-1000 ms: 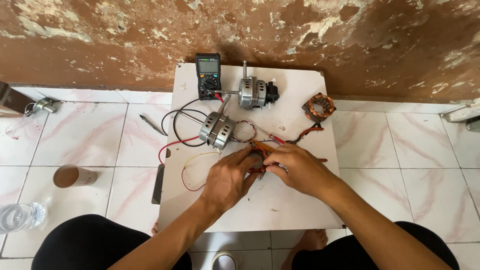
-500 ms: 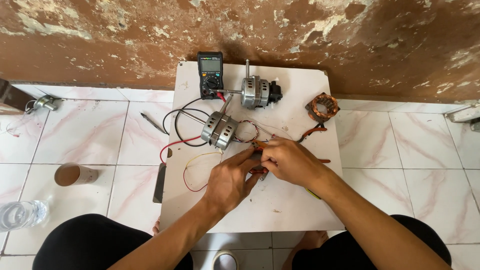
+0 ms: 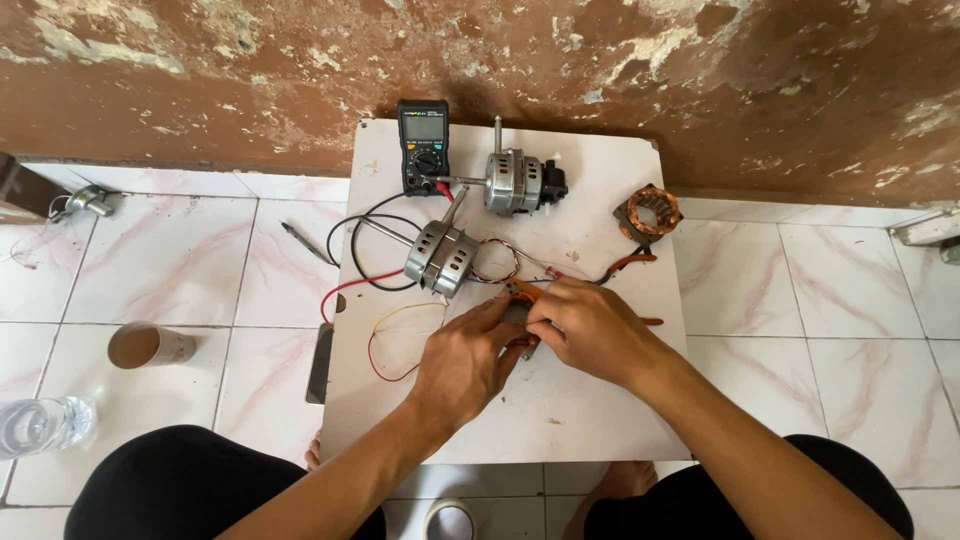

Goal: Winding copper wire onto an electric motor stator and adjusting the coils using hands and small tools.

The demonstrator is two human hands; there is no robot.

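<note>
White board tabletop (image 3: 560, 420) on the tiled floor carries, at its centre, both hands pressed together: the left hand (image 3: 468, 358) and right hand (image 3: 592, 328) are pinched on an orange-handled hand tool (image 3: 522, 292) and the thin twisted wires (image 3: 520, 262) from the silver fan motor (image 3: 441, 258) at ten o'clock. Judging by this, wire work at the motor's leads is under way, calling for a steady grip while the black multimeter (image 3: 423, 143) waits at twelve o'clock.
</note>
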